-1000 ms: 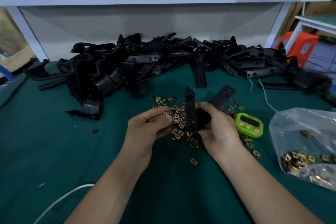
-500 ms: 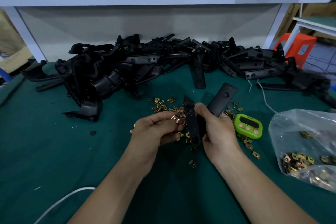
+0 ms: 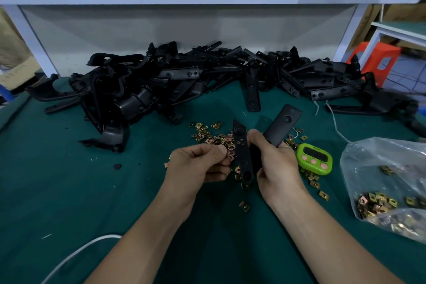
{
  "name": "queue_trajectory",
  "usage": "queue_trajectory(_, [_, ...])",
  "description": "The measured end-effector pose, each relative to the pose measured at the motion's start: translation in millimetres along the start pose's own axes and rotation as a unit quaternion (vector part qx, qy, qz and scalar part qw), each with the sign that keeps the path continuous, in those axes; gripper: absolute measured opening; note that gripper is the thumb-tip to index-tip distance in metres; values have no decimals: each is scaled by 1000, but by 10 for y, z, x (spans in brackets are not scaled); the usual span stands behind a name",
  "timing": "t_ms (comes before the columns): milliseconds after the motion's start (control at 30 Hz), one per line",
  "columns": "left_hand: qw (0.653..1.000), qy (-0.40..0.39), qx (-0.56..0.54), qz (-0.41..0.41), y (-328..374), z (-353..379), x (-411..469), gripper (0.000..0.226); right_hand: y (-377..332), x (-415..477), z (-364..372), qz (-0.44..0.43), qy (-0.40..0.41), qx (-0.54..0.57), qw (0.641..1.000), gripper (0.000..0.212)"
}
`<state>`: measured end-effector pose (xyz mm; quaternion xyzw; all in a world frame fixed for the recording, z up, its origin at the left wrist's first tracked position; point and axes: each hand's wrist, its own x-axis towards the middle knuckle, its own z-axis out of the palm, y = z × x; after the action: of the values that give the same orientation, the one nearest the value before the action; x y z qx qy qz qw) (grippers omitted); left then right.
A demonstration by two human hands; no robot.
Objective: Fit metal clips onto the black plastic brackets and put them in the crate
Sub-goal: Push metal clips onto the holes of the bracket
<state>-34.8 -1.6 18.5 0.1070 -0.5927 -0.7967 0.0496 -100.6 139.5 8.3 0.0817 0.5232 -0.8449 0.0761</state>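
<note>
The right hand [image 3: 276, 163] has its grip wrapped round the bend of a black bracket [image 3: 241, 145], held above the loose clips [image 3: 205, 130] scattered on the bench [image 3: 69, 191]. The left hand [image 3: 196, 166] has a narrow grip, pinching a clip [image 3: 229, 155] against the bracket's near arm. To seat it well, square the clip's open mouth to the arm's edge, brace the bracket firmly, and push straight until the holes line up; a tilted push would likely jam. The crate is out of view.
</note>
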Motion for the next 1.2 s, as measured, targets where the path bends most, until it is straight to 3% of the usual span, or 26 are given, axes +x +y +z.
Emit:
queue_trajectory(733, [999,37,7,17,-2,82,-30,24,43,-9,34,-34,-26,-13,999,37])
queue_trajectory(1033, [998,18,44,45,-38,34,-20,17,71,47,4,-108,-9,-49,993,14])
queue_trajectory(1200, [997,28,49,50,-46,31,-18,19,126,47,4,-161,2,-90,983,16])
